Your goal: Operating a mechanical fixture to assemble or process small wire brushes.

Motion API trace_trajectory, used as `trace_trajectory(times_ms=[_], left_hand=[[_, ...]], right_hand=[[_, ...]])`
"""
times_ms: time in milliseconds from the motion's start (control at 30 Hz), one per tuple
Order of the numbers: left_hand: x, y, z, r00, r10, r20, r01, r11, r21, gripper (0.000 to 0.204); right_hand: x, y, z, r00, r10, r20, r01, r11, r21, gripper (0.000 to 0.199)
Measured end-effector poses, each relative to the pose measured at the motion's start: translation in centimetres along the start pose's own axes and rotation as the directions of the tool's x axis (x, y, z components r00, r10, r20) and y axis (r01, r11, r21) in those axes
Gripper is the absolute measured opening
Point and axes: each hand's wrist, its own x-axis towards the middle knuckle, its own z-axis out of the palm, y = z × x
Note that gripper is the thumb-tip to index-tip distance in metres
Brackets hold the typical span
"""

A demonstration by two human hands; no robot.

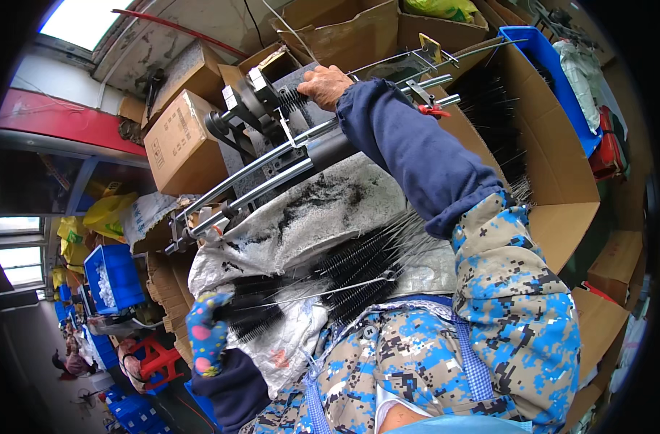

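Black bottle brushes (pixel 359 264) with twisted wire stems lie in a loose bundle across a grey-white woven sack (pixel 308 217) spread over the person's lap, their bristled ends fanned toward the lower left. The left hand (pixel 208 334), in a patterned glove with pink dots on blue, is closed around the bristle end of a few brushes at the lower left edge of the sack. The right hand (pixel 324 85) is bare and reaches up and away, fingers curled down onto the top of a metal machine (pixel 272 130); whether it grips a part or only presses on it cannot be told. That machine has two long steel rails running down to the left, a black pulley and belt at its upper left, and thin wire arms with a red-handled clip (pixel 435 111) at its right end.

Right of the machine stands a large open cardboard box (pixel 554 181), packed with more black brushes whose bristles and wire tips show along its inner wall. A blue plastic crate (pixel 554 79) leans behind the box's upper right rim; its contents are hidden. Closed brown cartons (pixel 182 141) are stacked at the left of the machine. Further left and lower, another blue crate (pixel 116 278) holds small white pieces, too small to tell apart.
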Motion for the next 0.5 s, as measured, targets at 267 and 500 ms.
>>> trace_trajectory(times_ms=[267, 500], left_hand=[[-0.6, 0.7, 1.1, 0.991, 0.079, 0.108, -0.086, 0.995, 0.055, 0.046], [0.8, 1.9, 2.0, 0.995, 0.044, 0.090, -0.033, 0.992, -0.120, 0.047]], right_hand=[[-4.4, 3.0, -1.6, 0.970, 0.218, -0.110, -0.243, 0.904, -0.351, 0.035], [-6.0, 0.8, -2.5, 0.910, 0.409, 0.068, -0.411, 0.911, 0.029, 0.038]])
